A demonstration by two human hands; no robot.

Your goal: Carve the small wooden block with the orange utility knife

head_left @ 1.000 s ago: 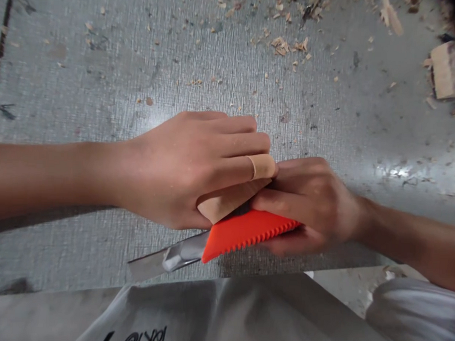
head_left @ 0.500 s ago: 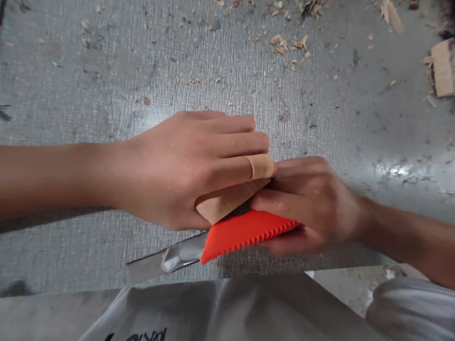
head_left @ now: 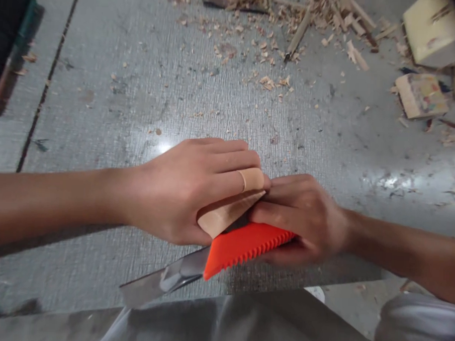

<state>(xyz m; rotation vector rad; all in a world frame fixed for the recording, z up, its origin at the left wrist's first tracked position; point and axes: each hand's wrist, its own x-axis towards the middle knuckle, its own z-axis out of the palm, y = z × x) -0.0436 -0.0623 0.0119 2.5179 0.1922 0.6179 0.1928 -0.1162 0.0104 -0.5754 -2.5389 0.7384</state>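
My left hand (head_left: 197, 189), a tan bandage (head_left: 253, 180) round one finger, is closed over a pale, smooth, angular piece of wood (head_left: 220, 217). My right hand (head_left: 304, 218) grips an orange utility knife (head_left: 243, 245) with a ridged edge. Its metal blade (head_left: 145, 287) sticks out to the left, beneath my left hand and near the table's front edge. The wood rests against the knife's orange body, and the fingertips of both hands meet at the wood's right end. My fingers hide part of the wood and the handle's far end.
Wood shavings (head_left: 268, 82) litter the grey textured table (head_left: 140, 98). A thin tool (head_left: 301, 31) lies among chips at the back. On the right are a small wooden block (head_left: 420, 95) and a larger pale-yellow block (head_left: 434, 31). A dark phone-like object (head_left: 10, 38) lies at far left.
The view has shifted, so more of the table's back and left side shows and the hands appear lower. Both hands keep their holds on the wood and the knife.
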